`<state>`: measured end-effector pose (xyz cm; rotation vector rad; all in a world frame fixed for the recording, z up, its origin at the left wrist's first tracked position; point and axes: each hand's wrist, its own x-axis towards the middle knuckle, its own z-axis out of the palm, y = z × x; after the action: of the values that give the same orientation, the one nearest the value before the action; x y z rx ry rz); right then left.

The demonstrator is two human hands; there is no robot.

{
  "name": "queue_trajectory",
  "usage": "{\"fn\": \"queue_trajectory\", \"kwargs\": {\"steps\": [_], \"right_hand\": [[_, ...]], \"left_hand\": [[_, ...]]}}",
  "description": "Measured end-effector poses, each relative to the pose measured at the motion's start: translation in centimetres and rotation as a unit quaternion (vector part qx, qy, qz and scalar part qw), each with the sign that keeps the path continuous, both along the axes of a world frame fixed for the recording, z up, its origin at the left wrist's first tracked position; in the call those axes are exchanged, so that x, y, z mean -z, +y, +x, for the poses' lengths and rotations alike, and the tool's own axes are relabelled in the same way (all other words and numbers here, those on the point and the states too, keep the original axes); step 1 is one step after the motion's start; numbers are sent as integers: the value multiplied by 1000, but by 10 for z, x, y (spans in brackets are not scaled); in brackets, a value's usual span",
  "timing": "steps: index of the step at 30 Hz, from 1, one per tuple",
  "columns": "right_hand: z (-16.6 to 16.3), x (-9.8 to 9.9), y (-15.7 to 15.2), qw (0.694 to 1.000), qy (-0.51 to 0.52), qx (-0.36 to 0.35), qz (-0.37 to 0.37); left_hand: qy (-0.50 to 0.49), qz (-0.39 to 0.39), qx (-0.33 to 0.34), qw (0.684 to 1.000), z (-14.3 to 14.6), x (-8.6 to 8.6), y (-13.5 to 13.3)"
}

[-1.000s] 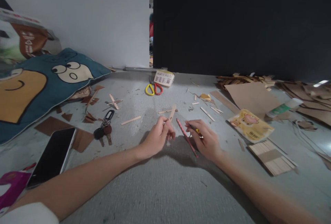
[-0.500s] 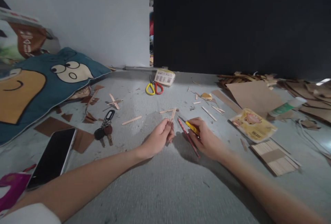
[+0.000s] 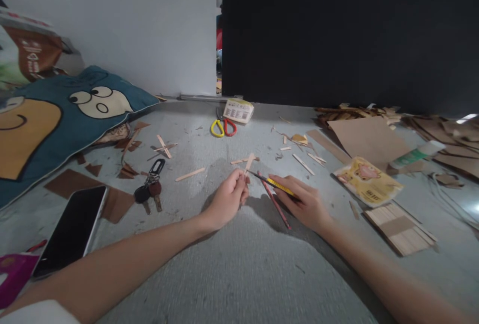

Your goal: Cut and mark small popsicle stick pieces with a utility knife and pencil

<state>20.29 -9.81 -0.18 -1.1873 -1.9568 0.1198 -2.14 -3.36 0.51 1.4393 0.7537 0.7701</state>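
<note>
My left hand [image 3: 229, 197] pinches a short wooden craft stick [image 3: 249, 161], which points up and away from the fingertips. In my right hand [image 3: 301, 202] is a yellow utility knife [image 3: 281, 186], its dark blade reaching left to the stick beside my left fingertips. Whether the blade bites into the wood cannot be made out. Under the knife a red patterned pencil [image 3: 277, 205] lies on the grey table [image 3: 239, 274]. Just beyond the held stick lies another craft stick [image 3: 239, 160]. A further loose stick [image 3: 190, 174] rests to the left of my left hand.
Scissors [image 3: 223, 128] lie at the back centre, against a small package [image 3: 238, 111]. Keys [image 3: 150, 192], a phone [image 3: 71, 229] and a cushion [image 3: 86, 109] are on the left. Right are a banded stick bundle [image 3: 399, 228], a yellow packet [image 3: 368, 179] and a glue stick [image 3: 417, 157].
My right hand has brought the knife blade left and down onto the craft stick near my left fingertips. The left hand has shifted only slightly, still pinching the stick.
</note>
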Motion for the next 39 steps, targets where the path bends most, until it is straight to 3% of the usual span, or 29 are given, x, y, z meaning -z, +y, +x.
{"fn": "queue_trajectory", "kwargs": {"steps": [8, 13, 16, 19, 22, 26, 35, 39], "right_hand": [[8, 8, 11, 973, -113, 197, -49], [8, -1, 12, 947, -189, 259, 12], [-6, -15, 2, 960, -206, 187, -16], [-20, -23, -7, 955, -222, 144, -134], [-21, -21, -8, 952, -209, 96, -204], [-8, -16, -2, 952, -200, 61, -222], [2, -25, 2, 957, 63, 41, -282], [-4, -24, -4, 945, 247, 87, -197]], "left_hand": [[12, 3, -27, 1000, -1, 0, 1], [11, 3, -24, 1000, 0, 0, 2], [16, 4, -21, 1000, 0, -1, 1], [20, 2, -21, 1000, 0, -3, 0], [33, -4, -6, 999, -1, -6, -1], [64, 29, 15, 997, -3, -6, 0], [72, 39, 18, 996, -5, -2, 4], [80, 41, 19, 996, -5, -7, 3]]}}
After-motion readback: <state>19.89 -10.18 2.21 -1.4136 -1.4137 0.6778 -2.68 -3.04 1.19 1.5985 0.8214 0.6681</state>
